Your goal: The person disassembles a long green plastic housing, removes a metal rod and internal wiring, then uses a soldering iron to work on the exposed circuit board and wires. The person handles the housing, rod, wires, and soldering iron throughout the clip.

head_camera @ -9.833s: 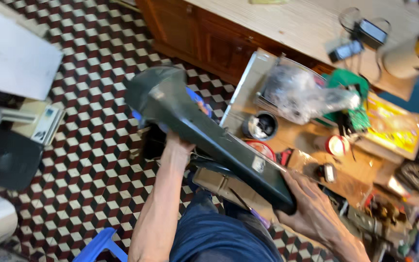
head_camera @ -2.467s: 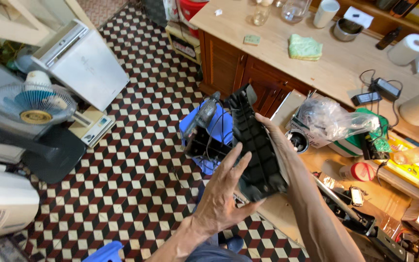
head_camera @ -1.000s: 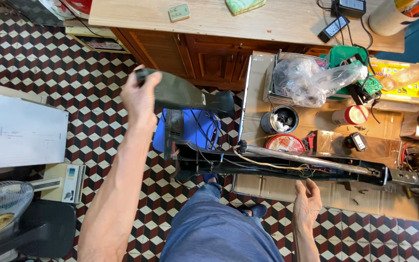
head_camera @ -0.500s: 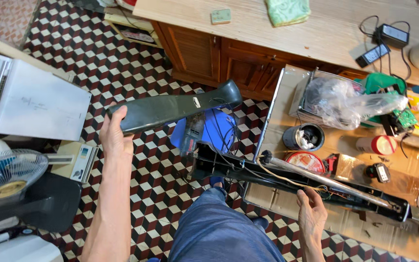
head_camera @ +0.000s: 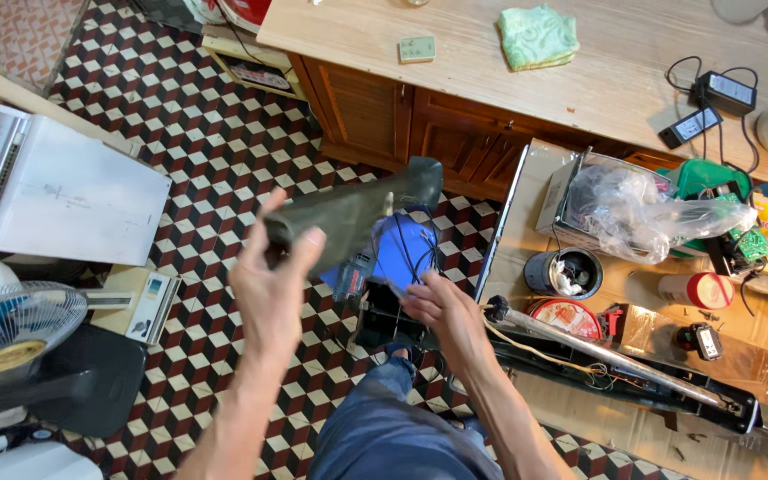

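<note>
Above the checkered floor (head_camera: 180,178), my left hand (head_camera: 273,276) grips the long dark cover (head_camera: 357,209), its axis running up-right. Right hand (head_camera: 442,307) hovers half-curled, empty, nearer the black chassis (head_camera: 615,373) below.

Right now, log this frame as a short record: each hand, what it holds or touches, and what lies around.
left hand: raised, grip closed on one end of a long dark cover panel
right hand: lower, at the near end of the long black housing, contact unclear
housing: lies open, pale rod and wires inside
floor: red, black and white cube-pattern tiles
nearby: blue stool, fan, wooden cabinet
</note>
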